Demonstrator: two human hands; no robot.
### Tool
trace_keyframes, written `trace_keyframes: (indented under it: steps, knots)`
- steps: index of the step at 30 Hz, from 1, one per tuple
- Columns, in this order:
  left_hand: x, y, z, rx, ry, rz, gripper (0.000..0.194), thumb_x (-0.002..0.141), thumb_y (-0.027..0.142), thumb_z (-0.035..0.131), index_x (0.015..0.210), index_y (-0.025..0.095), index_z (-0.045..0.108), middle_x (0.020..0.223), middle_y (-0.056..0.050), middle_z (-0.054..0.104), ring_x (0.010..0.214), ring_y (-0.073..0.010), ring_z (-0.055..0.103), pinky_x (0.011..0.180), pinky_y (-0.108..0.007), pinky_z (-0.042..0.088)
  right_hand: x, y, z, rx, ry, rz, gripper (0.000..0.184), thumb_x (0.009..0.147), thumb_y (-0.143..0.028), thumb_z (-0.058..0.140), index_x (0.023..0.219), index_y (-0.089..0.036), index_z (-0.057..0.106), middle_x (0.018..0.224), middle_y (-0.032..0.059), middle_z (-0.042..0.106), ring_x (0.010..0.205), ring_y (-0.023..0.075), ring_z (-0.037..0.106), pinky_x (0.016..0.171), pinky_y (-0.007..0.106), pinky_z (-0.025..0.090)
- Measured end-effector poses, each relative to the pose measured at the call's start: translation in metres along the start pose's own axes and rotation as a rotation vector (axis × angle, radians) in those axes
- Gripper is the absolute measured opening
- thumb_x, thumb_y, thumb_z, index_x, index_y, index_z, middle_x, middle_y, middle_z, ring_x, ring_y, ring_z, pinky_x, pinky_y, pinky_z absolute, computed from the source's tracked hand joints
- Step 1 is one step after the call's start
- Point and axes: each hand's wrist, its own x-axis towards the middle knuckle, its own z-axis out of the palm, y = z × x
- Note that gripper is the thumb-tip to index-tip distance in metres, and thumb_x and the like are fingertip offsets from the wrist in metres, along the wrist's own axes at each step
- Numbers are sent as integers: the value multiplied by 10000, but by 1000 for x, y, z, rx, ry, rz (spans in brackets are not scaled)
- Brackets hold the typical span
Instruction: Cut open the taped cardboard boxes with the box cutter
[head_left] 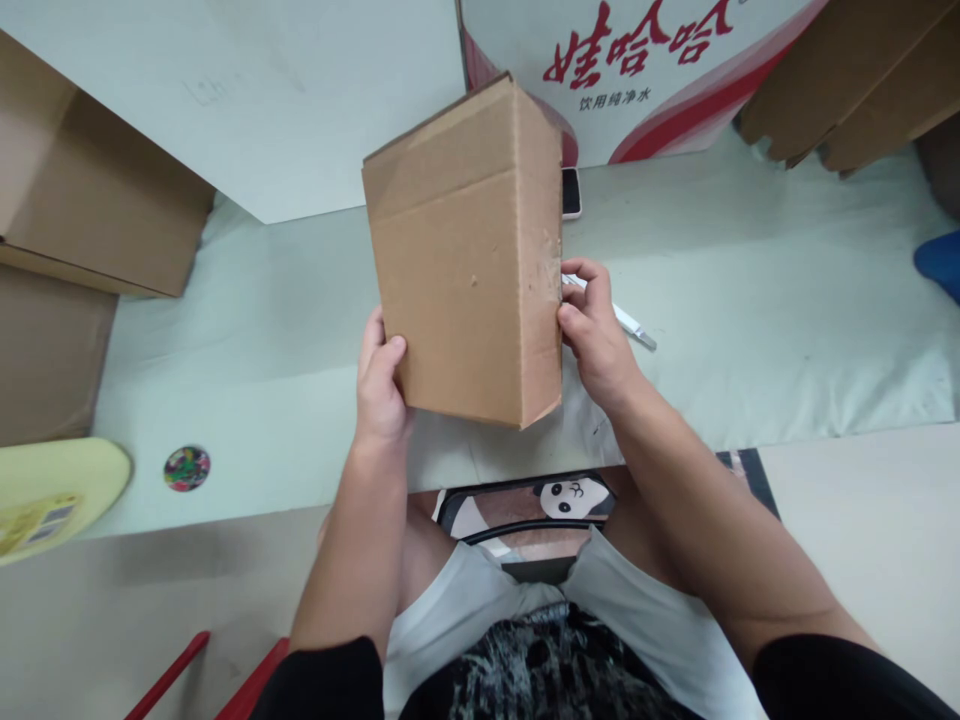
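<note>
In the head view, the left hand point(381, 392) and right hand point(600, 340) were clamped on opposite sides of a cardboard box point(454, 290) between them. Just beside the right hand showed a white tool point(628, 324), probably a cutter.

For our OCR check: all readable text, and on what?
"娃哈哈": large red characters, white printed box, top edge cropped.
"饮用纯净水": small dark characters, same box.
Barcode label on yellow object: too blurred.
Round disc: none readable.
Faint marks, white panel: unreadable.
Held carton: no text visible.
</note>
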Motion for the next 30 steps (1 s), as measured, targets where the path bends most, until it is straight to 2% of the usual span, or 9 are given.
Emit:
trace_keyframes:
  steps: [8, 21, 30]
  knots:
    - [0, 2, 2, -22, 4, -5, 489, 780, 550, 787, 1163, 258, 702, 1179, -62, 738, 1213, -303, 682, 1027, -396, 564, 1, 1, 0, -17, 3, -5, 737, 840, -852, 544, 1326, -339, 333, 1155, 35, 539, 933, 189, 609, 922, 448, 532]
    - [0, 1, 1, -26, -13, -9, 480, 802, 539, 772, 1190, 265, 697, 1212, -67, 732, 1238, -313, 678, 1059, -414, 554, 0, 0, 1, -17, 6, -3, 709, 846, -839, 542, 1320, -357, 327, 1149, 30, 531, 921, 192, 606, 914, 461, 529]
    - [-1, 1, 2, -24, 9, -13, 508, 772, 558, 795, 1180, 270, 702, 1213, -61, 738, 1209, -306, 684, 1006, -391, 573, 0, -1, 1, -8, 16, 4, 763, 817, -862, 583, 1319, -336, 352, 1101, 23, 538, 893, 186, 613, 899, 460, 542]
